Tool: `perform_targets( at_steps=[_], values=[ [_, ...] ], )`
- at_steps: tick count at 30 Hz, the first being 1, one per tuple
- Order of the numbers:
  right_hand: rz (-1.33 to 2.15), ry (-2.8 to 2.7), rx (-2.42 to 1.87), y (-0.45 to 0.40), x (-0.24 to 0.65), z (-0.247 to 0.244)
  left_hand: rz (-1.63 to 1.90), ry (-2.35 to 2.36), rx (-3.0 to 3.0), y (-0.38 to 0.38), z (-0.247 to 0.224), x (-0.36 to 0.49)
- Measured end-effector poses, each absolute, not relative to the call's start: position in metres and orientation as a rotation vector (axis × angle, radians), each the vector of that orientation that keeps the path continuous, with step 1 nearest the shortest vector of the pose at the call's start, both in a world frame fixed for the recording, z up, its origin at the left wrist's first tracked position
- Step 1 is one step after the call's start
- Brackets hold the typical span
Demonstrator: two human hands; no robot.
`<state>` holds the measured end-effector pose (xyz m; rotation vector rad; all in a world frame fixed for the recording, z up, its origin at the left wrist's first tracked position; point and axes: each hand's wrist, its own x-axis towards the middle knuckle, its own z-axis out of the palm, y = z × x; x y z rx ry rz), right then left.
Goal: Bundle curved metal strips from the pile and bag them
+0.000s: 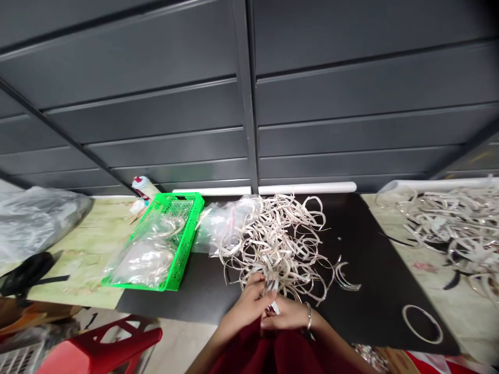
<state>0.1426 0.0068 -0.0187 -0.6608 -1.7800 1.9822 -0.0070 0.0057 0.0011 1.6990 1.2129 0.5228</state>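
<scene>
- Background: ribbed dark grey metal panels [136, 114] fill the upper half of the view, with a white tube [307, 188] running along their lower edge.
- Surface: a pale green marbled surface [86, 254] stretches across the view, with a black mat [362, 270] at its center.
- Hands: the left hand [249, 304] and right hand [286, 318] are together at the near edge of the mat, both closed around a pale strip [272, 292] marked with a dark band. A metal bangle [309, 316] circles the right wrist, and a dark red garment [273, 353] lies just below the hands.
- Main tangle: a heap of pale curved strips [273, 244] sits on the mat directly ahead of the hands, its near end touching them.
- Right side: a second heap [452, 223] covers the surface, and a lone ring [423, 324] lies on the mat.
- Left side: a green plastic basket [195, 208] holds clear bags [142, 265]. Another clear bag [222, 228] lies between the basket and the main tangle.
- Risk: the strips interlock, so a sharp pull could bend one or drag others off the mat.
- Writing: no brand or words can be read.
</scene>
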Motion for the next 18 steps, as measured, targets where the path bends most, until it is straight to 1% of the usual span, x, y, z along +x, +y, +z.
perform_targets(
  at_steps=[3, 5, 7, 10, 13, 15, 18],
  values=[
    [2.271, -1.331, -0.590, 0.002, 0.136, -0.022, 0.546, 1.125, 1.656, 0.024, -0.008, -0.011],
    [2.276, -1.045, -0.636, -0.001, 0.131, -0.029, 0.580, 1.254, 1.573, 0.044, -0.019, -0.024],
    [2.197, -0.889, -0.704, -0.001, 0.130, -0.036, 0.642, 1.492, 1.484, 0.071, -0.035, -0.050],
    [2.129, -0.886, -0.803, 0.001, 0.139, -0.041, 0.680, 1.907, 1.362, 0.112, -0.059, -0.108],
    [2.093, -0.944, -0.971, 0.004, 0.153, -0.040, 0.516, 2.194, 1.276, 0.144, -0.085, -0.164],
    [2.069, -0.964, -1.082, 0.005, 0.158, -0.039, 0.360, 2.262, 1.275, 0.157, -0.102, -0.186],
    [2.052, -0.982, -1.188, 0.006, 0.158, -0.036, 0.155, 2.283, 1.337, 0.169, -0.128, -0.197]
  ],
)
